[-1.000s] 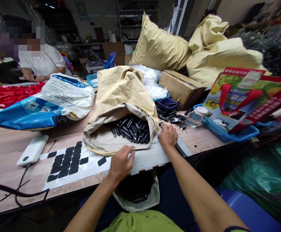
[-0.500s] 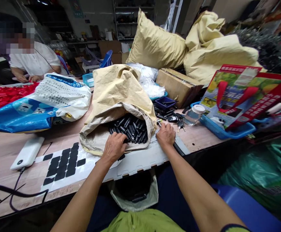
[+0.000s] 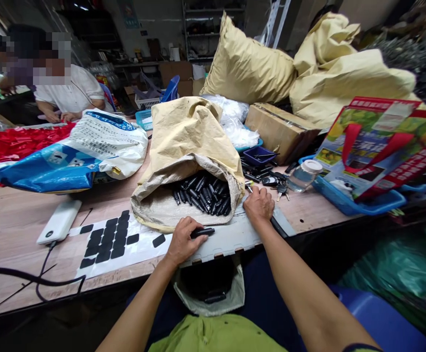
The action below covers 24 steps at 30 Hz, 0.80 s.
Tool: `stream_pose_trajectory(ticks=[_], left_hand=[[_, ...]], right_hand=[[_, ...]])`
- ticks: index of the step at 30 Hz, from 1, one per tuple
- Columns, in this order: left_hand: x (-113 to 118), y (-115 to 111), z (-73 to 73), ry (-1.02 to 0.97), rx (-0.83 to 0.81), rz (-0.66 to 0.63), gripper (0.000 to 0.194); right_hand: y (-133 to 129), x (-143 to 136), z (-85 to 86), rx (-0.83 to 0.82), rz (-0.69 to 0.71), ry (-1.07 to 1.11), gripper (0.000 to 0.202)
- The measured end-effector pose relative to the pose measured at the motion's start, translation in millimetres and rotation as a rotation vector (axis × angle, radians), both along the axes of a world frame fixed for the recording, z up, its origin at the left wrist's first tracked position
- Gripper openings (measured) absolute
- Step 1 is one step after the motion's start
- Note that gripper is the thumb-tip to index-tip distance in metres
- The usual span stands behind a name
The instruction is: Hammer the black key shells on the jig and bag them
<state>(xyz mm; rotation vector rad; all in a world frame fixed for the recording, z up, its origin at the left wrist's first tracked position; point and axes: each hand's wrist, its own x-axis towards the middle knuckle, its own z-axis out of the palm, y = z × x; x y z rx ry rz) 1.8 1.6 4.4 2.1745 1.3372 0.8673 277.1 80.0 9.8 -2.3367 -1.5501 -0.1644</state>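
Note:
A yellow woven sack (image 3: 187, 122) lies on the table with its mouth toward me, and many black cylindrical pieces (image 3: 207, 195) rest inside. Just in front of the mouth, my left hand (image 3: 184, 240) is closed on one black piece (image 3: 203, 232), which points right over the grey board (image 3: 227, 239). My right hand (image 3: 259, 205) is curled at the right edge of the sack mouth, near a small yellow-tipped item; what its fingers hold is hidden. A black rod (image 3: 279, 227) lies beside the right wrist.
Left are a sheet with black stickers (image 3: 139, 244), a white power bank (image 3: 59, 222) and a blue-white bag (image 3: 113, 146). Right are keys (image 3: 281, 190), a jar (image 3: 302, 176) and a blue tray (image 3: 359, 205). An open bag (image 3: 213, 305) hangs below the table edge. A person (image 3: 69, 90) sits far left.
My left hand has drawn back from the sack mouth toward the table edge, and a black piece now shows in it. My right hand stays beside the sack. The view has shifted left.

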Motion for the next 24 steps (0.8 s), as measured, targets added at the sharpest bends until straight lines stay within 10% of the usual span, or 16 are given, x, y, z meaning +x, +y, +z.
stream_pose_trajectory(ticks=[11,18,24], left_hand=[[-1.5,4.0,-1.5,-0.053,-0.053,-0.003,0.017],[-1.8,4.3,-2.2,-0.065,-0.08,0.006,0.017],[-1.0,4.2,-4.6,-0.07,-0.06,0.014,0.016]], right_hand=[[-33.1,25.9,32.2,0.139,-0.101,0.387,0.036],[-118.3,-41.7,41.1,0.217,0.582,0.623,0.033],[-142.5,-79.8,34.9,0.185,0.715,0.553,0.038]])
